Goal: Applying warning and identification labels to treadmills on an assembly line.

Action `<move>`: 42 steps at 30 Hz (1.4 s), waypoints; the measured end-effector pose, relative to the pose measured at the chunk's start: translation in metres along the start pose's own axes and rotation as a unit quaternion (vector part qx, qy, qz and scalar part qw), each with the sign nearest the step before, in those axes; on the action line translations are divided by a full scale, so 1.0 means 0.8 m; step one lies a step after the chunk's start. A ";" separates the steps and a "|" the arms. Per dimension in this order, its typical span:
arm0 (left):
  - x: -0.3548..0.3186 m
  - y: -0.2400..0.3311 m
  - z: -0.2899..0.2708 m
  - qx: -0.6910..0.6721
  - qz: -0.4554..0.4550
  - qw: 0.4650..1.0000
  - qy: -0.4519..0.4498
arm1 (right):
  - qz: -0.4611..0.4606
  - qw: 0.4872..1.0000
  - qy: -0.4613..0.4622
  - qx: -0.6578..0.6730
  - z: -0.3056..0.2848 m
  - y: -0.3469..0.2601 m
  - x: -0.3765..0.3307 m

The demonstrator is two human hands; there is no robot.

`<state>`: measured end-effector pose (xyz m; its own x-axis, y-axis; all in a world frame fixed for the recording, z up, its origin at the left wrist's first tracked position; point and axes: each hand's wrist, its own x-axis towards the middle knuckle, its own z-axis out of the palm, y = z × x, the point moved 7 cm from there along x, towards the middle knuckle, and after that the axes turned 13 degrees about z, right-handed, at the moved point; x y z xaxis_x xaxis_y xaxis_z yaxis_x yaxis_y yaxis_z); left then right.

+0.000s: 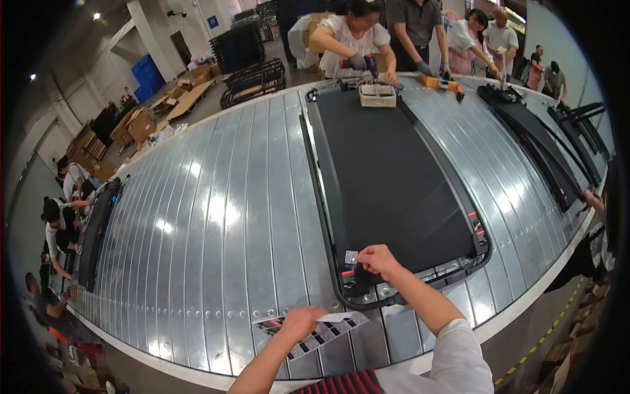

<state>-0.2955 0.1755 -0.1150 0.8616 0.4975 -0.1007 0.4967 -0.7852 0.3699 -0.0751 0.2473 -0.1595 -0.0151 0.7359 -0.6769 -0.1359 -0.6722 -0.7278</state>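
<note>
My left hand (pixel 303 322) is closed on a sheet of stickers (pixel 338 330), white with dark blue labels and square codes, held over the metal slats. Between the fingertips of my right hand (pixel 378 261) is a small label (pixel 352 257) with a square code. That label is over the near left corner of a long black panel (pixel 394 177), and I cannot tell whether it touches the surface. A rounded black frame (pixel 377 304) runs around the panel's near end, with red-and-black stickers (pixel 348 274) at its corners.
The panel lies on a broad conveyor of metal slats (pixel 216 217). At its far end stands a white basket (pixel 378 96), where a co-worker (pixel 354 39) holds a power drill (pixel 361 64). Other black units (pixel 98 230) lie left and right (pixel 531 151), with people beside them.
</note>
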 end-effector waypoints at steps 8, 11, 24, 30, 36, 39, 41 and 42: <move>0.029 -0.013 -0.016 -0.012 0.067 0.997 0.045 | -0.020 0.998 0.023 0.052 -0.013 -0.031 0.017; 0.040 -0.023 -0.030 -0.021 0.054 0.998 0.029 | 0.034 0.998 0.004 0.050 -0.009 -0.026 0.027; 0.088 -0.025 -0.033 -0.011 0.100 0.995 0.013 | 0.080 0.993 -0.020 -0.086 0.004 -0.018 0.042; 0.103 -0.027 -0.032 -0.009 0.106 0.994 0.007 | 0.077 0.992 -0.039 -0.088 0.007 -0.019 0.052; 0.108 -0.032 -0.031 -0.009 0.116 0.993 0.022 | 0.080 0.993 -0.039 -0.078 0.011 -0.023 0.053; 0.113 -0.031 -0.030 -0.013 0.114 0.993 0.010 | 0.084 0.992 -0.039 -0.081 0.013 -0.021 0.054; 0.116 -0.031 -0.029 -0.009 0.112 0.994 0.004 | 0.078 0.993 -0.023 -0.088 0.014 -0.022 0.054; 0.116 -0.032 -0.027 -0.002 0.112 0.994 -0.006 | 0.077 0.993 -0.022 -0.088 0.014 -0.022 0.054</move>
<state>-0.2303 0.2499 -0.1138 0.9515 0.3065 -0.0271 0.2927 -0.8744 0.3870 -0.0848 0.2914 -0.1747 -0.0659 0.6235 -0.7791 0.0463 -0.7780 -0.6266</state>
